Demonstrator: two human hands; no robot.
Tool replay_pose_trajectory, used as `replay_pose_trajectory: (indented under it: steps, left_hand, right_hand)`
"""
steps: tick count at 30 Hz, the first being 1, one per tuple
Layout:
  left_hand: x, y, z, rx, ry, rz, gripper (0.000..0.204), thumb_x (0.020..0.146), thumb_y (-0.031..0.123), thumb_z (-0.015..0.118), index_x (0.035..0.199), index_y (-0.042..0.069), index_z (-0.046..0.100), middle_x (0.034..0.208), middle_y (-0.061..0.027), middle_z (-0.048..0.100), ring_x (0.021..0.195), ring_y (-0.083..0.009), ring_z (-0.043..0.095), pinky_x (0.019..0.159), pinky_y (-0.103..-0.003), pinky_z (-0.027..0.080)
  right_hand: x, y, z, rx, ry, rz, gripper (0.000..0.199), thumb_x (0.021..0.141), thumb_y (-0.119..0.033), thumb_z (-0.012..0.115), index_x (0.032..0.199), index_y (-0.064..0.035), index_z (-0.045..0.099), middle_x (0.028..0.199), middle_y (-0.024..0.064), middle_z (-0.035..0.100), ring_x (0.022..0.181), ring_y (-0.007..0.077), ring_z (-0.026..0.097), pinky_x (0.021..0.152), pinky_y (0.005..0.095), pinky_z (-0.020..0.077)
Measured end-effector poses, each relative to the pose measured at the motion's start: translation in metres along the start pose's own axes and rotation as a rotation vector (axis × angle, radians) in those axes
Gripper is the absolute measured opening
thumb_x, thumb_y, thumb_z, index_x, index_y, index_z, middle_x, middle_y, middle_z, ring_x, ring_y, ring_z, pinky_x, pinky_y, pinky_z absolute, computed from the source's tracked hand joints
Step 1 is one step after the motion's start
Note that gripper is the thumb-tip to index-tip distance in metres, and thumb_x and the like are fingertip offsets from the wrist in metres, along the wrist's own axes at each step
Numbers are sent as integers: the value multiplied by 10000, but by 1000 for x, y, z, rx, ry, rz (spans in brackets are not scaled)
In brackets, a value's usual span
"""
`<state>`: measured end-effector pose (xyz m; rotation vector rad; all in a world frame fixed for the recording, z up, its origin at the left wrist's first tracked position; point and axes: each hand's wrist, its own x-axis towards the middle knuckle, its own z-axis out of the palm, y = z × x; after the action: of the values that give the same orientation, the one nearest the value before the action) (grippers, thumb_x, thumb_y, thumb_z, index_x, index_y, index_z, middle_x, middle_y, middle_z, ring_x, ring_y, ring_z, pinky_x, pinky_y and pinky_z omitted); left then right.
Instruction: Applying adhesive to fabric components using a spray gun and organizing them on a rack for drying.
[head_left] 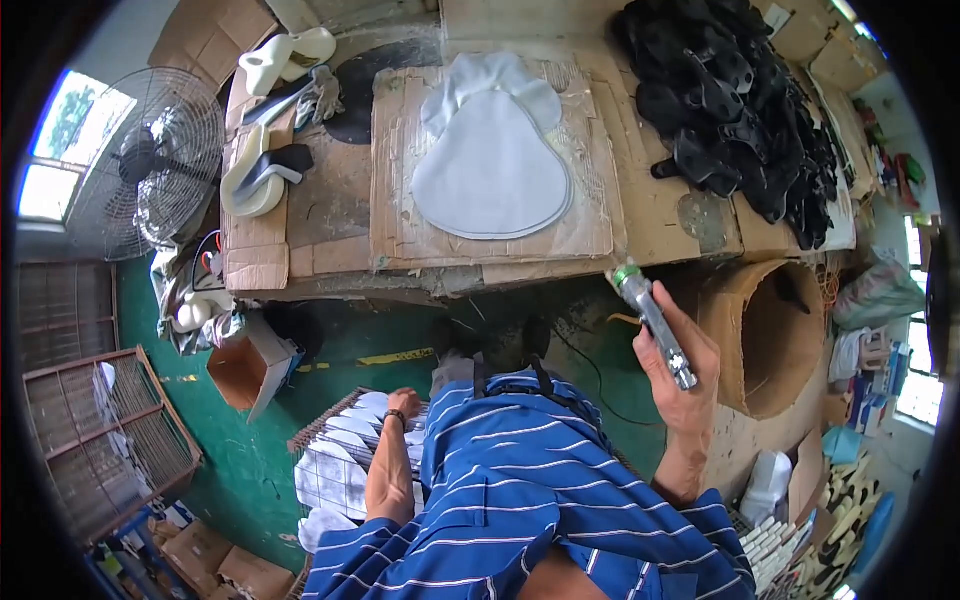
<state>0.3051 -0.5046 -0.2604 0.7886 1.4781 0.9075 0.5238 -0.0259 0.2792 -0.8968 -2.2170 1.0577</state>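
Note:
My right hand point(685, 365) is wrapped round a metal spray gun point(655, 325) with a green ring near its nozzle. The gun is held in front of the table's near edge, its nozzle toward the table. On a cardboard sheet point(395, 190) lies a pale pear-shaped panel point(492, 175), with a wavy-edged pale piece point(490, 75) at its far end. Low on the left, my left hand point(403, 403) is at a wire rack holding several white cut pieces point(335, 465). Its fingers are too small and partly hidden to show whether they grip one.
A heap of black moulded parts point(725, 110) covers the table's right side. Cream and black shaped parts point(255, 175) and a glove point(322, 95) lie at its left. A fan point(145, 160) stands far left, a cardboard drum point(750, 340) right, an open box point(245, 370) below.

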Motion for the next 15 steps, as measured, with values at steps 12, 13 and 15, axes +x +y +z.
replay_pose_trajectory:
  steps: [12, 13, 15]
  left_hand:
    - [73, 124, -60, -564, 713, -542, 438, 975, 194, 671, 1386, 60, 597, 1136, -134, 731, 988, -261, 724, 854, -450, 599]
    - [72, 123, -54, -566, 715, -558, 412, 974, 191, 664, 1361, 59, 620, 1099, -115, 741, 936, -241, 728, 810, -424, 603]
    - [66, 119, -46, -571, 712, -579, 388, 973, 188, 657, 1337, 57, 643, 1063, -96, 751, 885, -222, 732, 765, -399, 606]
  right_hand:
    - [-1, -6, 17, 22, 3, 125, 536, 885, 12, 753, 1401, 16, 607, 1165, 211, 728, 1007, 309, 739, 865, 351, 566]
    - [0, -7, 17, 38, 12, 163, 534, 888, 9, 753, 1401, 15, 607, 1176, 216, 726, 1021, 309, 739, 868, 351, 566]
    - [-3, -7, 18, 6, -16, 141, 544, 881, 11, 757, 1403, 16, 605, 1168, 217, 726, 1010, 312, 740, 861, 355, 568]
